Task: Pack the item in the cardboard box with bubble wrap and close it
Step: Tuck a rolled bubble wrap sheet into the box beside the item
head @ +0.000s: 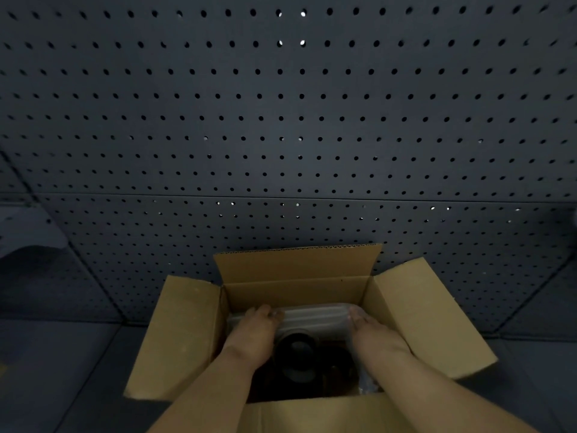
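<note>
An open cardboard box [187, 332] stands at the bottom centre with all flaps spread outward. Inside it lies a dark round item [296, 354], partly covered at the far side by a sheet of clear bubble wrap [315, 317]. My left hand [253, 335] rests on the left end of the bubble wrap, fingers curled over it. My right hand [371, 335] holds the right end of the same sheet, against the box's right wall. Both forearms reach into the box from below. The lower part of the item is lost in shadow.
A dark perforated pegboard wall [281, 120] rises right behind the box. The box sits on a dark grey table [62, 370]. A pale sheet [28, 229] lies at the left edge.
</note>
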A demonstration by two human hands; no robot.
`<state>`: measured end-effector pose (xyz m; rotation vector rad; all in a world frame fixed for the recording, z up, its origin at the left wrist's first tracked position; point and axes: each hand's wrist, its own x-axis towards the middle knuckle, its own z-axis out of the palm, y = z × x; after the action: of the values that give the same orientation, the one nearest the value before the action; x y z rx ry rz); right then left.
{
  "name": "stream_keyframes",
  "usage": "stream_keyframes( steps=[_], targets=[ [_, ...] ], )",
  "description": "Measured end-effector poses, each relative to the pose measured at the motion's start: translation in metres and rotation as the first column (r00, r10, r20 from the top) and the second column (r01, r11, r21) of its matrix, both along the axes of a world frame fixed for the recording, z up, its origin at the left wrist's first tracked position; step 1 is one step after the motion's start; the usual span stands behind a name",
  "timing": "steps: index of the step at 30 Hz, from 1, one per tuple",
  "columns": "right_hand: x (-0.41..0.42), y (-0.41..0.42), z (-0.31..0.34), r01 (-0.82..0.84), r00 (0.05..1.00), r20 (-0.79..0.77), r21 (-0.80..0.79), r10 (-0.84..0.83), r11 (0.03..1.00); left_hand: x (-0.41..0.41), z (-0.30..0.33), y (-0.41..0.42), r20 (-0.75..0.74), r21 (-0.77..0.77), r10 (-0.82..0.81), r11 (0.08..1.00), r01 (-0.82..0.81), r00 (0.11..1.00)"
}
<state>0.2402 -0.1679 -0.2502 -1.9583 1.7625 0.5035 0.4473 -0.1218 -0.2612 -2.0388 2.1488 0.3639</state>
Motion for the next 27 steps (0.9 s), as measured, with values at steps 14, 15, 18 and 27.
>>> stream_keyframes(
  steps=[14, 15, 18, 27],
  targets=[
    [-0.001, 0.003, -0.007, 0.068, 0.990, 0.129, -0.033, -0.064, 0.997, 0.001, -0.005, -0.004, -0.011, 0.035, -0.022, 0.999, 0.022, 1.000],
    [-0.001, 0.003, -0.008, 0.073, 0.989, 0.135, -0.034, -0.068, 0.997, 0.002, -0.005, -0.003, -0.014, 0.025, -0.023, 0.999, 0.023, 1.000],
    [0.002, 0.003, -0.007, 0.120, 0.983, 0.138, 0.018, -0.122, 0.993, 0.005, -0.005, -0.003, -0.018, 0.001, -0.034, 0.999, 0.034, 0.999],
    [-0.001, 0.016, -0.022, 0.231, 0.962, 0.155, -0.037, -0.223, 0.972, 0.008, 0.000, 0.001, 0.017, -0.008, -0.092, 0.996, 0.092, 0.996]
  ],
)
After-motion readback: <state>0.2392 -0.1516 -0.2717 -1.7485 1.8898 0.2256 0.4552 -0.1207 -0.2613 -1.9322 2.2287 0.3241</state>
